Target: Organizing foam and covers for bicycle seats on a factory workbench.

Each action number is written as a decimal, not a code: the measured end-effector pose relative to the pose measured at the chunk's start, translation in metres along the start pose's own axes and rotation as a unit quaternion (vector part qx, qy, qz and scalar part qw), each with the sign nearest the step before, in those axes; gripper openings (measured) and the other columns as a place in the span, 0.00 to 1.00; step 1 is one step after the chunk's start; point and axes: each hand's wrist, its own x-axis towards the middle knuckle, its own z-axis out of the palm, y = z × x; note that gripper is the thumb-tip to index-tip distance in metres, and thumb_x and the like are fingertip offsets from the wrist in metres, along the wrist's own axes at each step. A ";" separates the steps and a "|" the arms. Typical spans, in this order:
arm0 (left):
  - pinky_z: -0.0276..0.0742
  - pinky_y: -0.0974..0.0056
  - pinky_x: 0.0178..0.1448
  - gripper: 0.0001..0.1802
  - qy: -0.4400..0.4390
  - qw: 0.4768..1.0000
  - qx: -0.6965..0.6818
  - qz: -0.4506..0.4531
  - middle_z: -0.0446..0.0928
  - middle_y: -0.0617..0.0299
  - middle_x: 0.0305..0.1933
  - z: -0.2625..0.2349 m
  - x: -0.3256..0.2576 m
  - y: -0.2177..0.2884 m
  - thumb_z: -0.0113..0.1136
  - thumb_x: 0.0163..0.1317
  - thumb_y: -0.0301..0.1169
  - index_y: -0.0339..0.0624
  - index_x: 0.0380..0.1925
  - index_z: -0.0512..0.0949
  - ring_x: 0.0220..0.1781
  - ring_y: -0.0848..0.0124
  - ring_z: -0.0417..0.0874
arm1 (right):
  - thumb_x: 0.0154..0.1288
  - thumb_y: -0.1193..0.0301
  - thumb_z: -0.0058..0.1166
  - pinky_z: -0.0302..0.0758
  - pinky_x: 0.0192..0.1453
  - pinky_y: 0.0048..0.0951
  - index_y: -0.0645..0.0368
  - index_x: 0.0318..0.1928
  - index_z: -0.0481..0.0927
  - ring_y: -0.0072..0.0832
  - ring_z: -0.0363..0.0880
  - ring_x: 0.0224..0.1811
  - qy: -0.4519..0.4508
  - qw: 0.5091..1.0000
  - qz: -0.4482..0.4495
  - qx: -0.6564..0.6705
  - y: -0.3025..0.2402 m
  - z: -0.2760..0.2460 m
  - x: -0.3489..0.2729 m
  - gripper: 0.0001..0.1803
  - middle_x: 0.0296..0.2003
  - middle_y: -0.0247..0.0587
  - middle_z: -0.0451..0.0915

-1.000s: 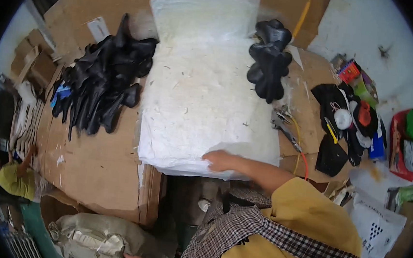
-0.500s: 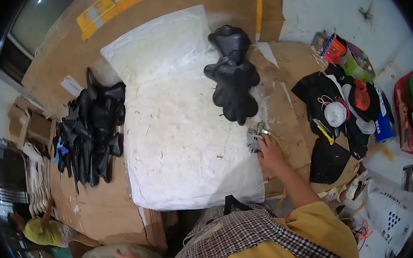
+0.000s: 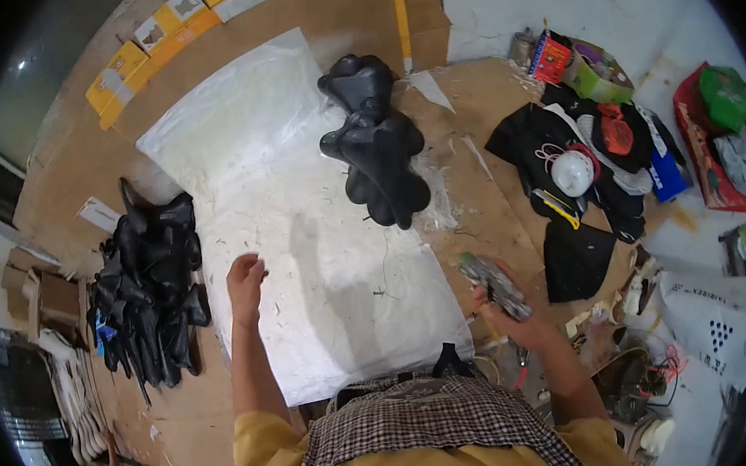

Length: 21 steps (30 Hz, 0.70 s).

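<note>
My right hand (image 3: pixel 524 319) is closed around a long grey metal hand tool (image 3: pixel 496 285), held above the brown cardboard right of the white padded sheet. The tool's exact kind cannot be made out. Over the left part of the white padded sheet (image 3: pixel 317 281) is my left hand (image 3: pixel 248 289), its fingers curled in and nothing visible in them. Shiny black, lobed pieces (image 3: pixel 383 159) lie across the sheet's far right edge, apart from both hands. Left of the sheet, a heap of limp black pieces (image 3: pixel 155 277) with finger-like ends rests on the cardboard.
On the right lie dark cloths (image 3: pixel 577 262), a white round cup-like thing (image 3: pixel 572 172) and a yellow utility knife (image 3: pixel 557 209). Behind them is an open green box (image 3: pixel 608 81). A red bag (image 3: pixel 703 154) and a white sack (image 3: pixel 703 329) stand farther right.
My right hand has lifted the grey tool off the sheet's right edge and drawn it nearer. My left hand has come up from the lower edge to over the sheet. The view has shifted.
</note>
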 end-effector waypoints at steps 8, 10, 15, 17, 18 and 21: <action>0.69 0.72 0.29 0.14 -0.095 0.995 -0.003 -0.024 0.74 0.63 0.33 0.119 0.109 0.016 0.56 0.53 0.28 0.37 0.42 0.73 0.27 0.72 0.78 | 0.55 0.76 0.57 0.69 0.46 0.22 0.64 0.59 0.64 0.18 0.72 0.40 0.133 0.987 0.055 -0.076 -0.055 0.018 -0.040 0.30 0.38 0.35 0.75; 0.69 0.69 0.31 0.17 -0.097 0.994 -0.026 -0.031 0.74 0.63 0.34 0.145 0.124 0.027 0.55 0.53 0.27 0.38 0.45 0.72 0.29 0.73 0.77 | 0.54 0.76 0.58 0.70 0.44 0.21 0.65 0.59 0.63 0.18 0.72 0.36 0.180 0.983 0.012 -0.022 -0.088 0.021 -0.032 0.31 0.35 0.34 0.75; 0.67 0.71 0.32 0.20 -0.083 0.994 -0.066 -0.020 0.72 0.66 0.31 0.208 0.159 0.014 0.56 0.49 0.24 0.38 0.45 0.70 0.28 0.76 0.71 | 0.53 0.77 0.58 0.69 0.44 0.20 0.64 0.60 0.61 0.17 0.72 0.37 0.132 0.990 0.028 -0.034 -0.082 0.007 -0.049 0.33 0.34 0.33 0.75; 0.67 0.71 0.37 0.16 -0.082 0.993 -0.086 0.019 0.72 0.67 0.31 0.233 0.147 0.016 0.56 0.49 0.20 0.39 0.41 0.71 0.31 0.76 0.71 | 0.54 0.77 0.58 0.69 0.45 0.20 0.64 0.60 0.62 0.17 0.71 0.39 0.113 0.985 0.130 -0.031 -0.074 0.002 -0.050 0.32 0.36 0.32 0.74; 0.67 0.71 0.37 0.16 -0.081 0.993 -0.086 0.016 0.72 0.67 0.31 0.237 0.142 0.019 0.56 0.49 0.20 0.39 0.41 0.71 0.31 0.76 0.71 | 0.54 0.77 0.57 0.69 0.44 0.20 0.64 0.60 0.62 0.17 0.71 0.39 0.099 0.985 0.139 0.002 -0.067 -0.003 -0.049 0.32 0.37 0.31 0.74; 0.67 0.70 0.42 0.15 -0.195 0.964 -0.183 -0.003 0.72 0.68 0.32 0.218 0.125 0.040 0.56 0.49 0.17 0.40 0.39 0.72 0.34 0.74 0.72 | 0.54 0.77 0.57 0.72 0.44 0.24 0.67 0.60 0.60 0.20 0.74 0.36 0.087 0.983 0.159 0.005 -0.048 -0.012 -0.035 0.33 0.33 0.33 0.75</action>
